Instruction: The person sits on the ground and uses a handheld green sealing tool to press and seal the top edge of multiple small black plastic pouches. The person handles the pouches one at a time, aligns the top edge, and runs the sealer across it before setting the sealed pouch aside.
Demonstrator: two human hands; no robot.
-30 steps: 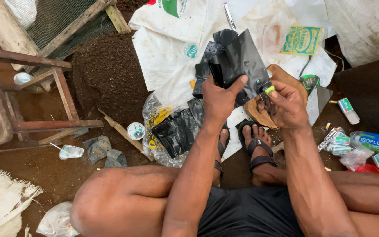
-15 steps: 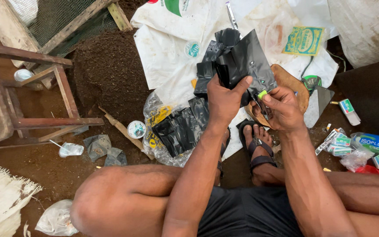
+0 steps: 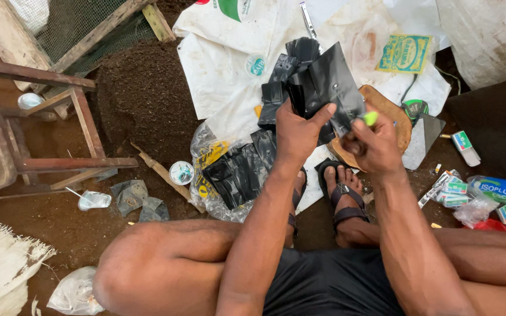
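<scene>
Black plastic bag, glossy, creased, flat

Yellow-green label on white sacking

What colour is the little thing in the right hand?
Bright yellow-green tip, in the right hand; head view.
</scene>
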